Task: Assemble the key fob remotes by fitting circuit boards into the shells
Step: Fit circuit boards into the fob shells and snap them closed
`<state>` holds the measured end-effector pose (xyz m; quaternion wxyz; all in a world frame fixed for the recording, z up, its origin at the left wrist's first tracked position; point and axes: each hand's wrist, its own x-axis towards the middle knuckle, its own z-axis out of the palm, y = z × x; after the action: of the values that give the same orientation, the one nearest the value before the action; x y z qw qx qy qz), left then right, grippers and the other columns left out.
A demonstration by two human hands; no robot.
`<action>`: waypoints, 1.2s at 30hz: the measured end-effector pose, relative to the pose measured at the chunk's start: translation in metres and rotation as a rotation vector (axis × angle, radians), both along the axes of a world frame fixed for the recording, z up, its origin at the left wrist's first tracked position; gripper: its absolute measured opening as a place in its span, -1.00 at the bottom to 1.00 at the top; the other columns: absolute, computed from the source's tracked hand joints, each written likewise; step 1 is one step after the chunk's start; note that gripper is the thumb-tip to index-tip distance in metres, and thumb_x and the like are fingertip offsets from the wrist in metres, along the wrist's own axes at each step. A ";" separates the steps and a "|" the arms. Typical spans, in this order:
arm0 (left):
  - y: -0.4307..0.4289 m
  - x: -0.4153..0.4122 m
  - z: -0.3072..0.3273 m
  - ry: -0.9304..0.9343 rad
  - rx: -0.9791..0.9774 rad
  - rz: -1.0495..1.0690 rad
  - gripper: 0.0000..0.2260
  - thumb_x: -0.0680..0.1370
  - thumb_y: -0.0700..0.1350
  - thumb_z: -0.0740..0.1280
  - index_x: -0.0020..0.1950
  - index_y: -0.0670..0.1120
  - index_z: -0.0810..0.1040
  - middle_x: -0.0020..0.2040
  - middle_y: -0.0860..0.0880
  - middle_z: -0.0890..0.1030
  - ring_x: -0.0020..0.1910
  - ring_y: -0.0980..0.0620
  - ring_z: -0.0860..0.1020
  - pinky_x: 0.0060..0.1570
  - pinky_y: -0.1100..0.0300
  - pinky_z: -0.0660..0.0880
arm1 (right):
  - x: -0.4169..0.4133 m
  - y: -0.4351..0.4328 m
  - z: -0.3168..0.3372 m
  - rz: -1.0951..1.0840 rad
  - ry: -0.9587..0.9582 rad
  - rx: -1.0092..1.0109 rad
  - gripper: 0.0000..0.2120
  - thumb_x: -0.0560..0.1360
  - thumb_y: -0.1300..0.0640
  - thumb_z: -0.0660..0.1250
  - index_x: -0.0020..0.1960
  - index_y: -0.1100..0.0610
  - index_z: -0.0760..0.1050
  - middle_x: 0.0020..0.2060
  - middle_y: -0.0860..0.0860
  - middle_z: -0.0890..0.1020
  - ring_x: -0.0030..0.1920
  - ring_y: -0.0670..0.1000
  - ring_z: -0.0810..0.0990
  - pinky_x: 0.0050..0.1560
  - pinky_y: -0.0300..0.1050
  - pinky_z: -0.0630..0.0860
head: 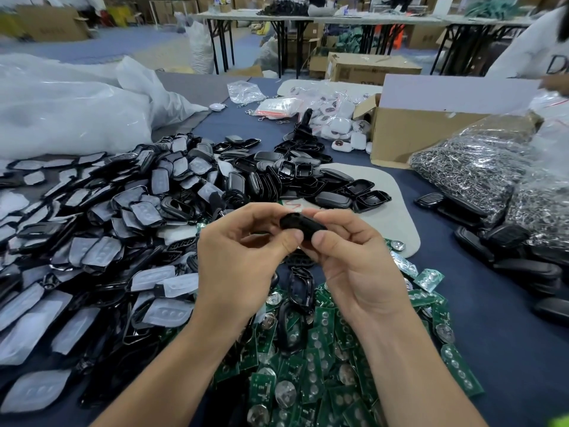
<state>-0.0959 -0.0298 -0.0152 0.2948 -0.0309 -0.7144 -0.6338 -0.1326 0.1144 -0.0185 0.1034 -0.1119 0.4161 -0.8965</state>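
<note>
A: Near edge first. What's there?
B: Green boards [323, 365], a loose heap at the middle of the bench's [498, 349] near edge. Some carry coin cells. A few empty black frames [300, 291] lie on top of the heap.
A: Hands?
B: Both are raised over the boards. The left hand [243, 254] and the right hand [354, 260] each pinch one black shell [303, 224], thumbs on the near side, fingers curled over the far side. The left takes the shell's left end and the right takes its right end.
A: Where's the shell, then?
B: Off the bench, in the air between the two hands, above the far end of the heap.
A: Is a board inside it?
B: Cannot tell, the fingers cover most of it.
A: Left side?
B: A wide spread of shell halves [92, 241] with clear button pads, from the near-left corner up to mid bench.
A: Beyond the hands?
B: A pile of bare shells [292, 177], partly on a grey mat [385, 192].
A: Right edge?
B: Closed black fobs [508, 251] are stacked there, touching a clear bag of metal rings [480, 171] behind them.
A: Far end?
B: An open cardboard box [415, 134] far right, with white fobs in small packets [332, 118] just left of it. Big white plastic bags [61, 112] fill the far-left corner. Another person [529, 47] in white stands at the far-right corner.
</note>
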 end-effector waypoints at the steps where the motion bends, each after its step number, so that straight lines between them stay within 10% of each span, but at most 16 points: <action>1: -0.001 0.000 0.000 0.005 0.000 0.000 -0.69 0.35 -0.17 0.63 -0.05 0.21 0.74 -0.15 0.06 0.75 -0.19 0.13 0.69 -0.13 0.33 0.59 | 0.000 -0.001 0.001 -0.020 0.005 0.032 -0.76 0.27 0.42 0.43 -0.19 0.15 0.72 -0.09 0.17 0.75 -0.04 0.16 0.72 -0.02 -0.06 0.67; 13: 0.000 0.003 0.004 0.058 -0.055 -0.035 -0.61 0.35 -0.24 0.61 -0.01 0.22 0.74 -0.14 0.05 0.72 -0.16 0.06 0.69 -0.07 0.31 0.59 | 0.005 -0.006 0.000 -0.010 -0.024 0.128 -0.61 0.53 0.56 0.26 -0.14 0.17 0.73 -0.16 0.17 0.74 -0.11 0.08 0.74 -0.12 -0.17 0.67; 36: -0.002 -0.004 -0.004 -0.166 0.005 0.008 -0.57 0.43 -0.41 0.56 -0.08 0.17 0.75 -0.16 0.09 0.77 -0.12 0.09 0.76 -0.07 0.31 0.64 | 0.006 -0.006 -0.004 -0.416 0.369 0.599 -0.72 0.31 0.27 0.57 -0.12 -0.09 0.73 -0.24 -0.09 0.75 -0.19 -0.05 0.71 -0.11 -0.19 0.63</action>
<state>-0.1001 -0.0322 -0.0193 0.2371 0.0251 -0.7351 -0.6347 -0.1267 0.1083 -0.0224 -0.1286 -0.1492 0.6841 -0.7023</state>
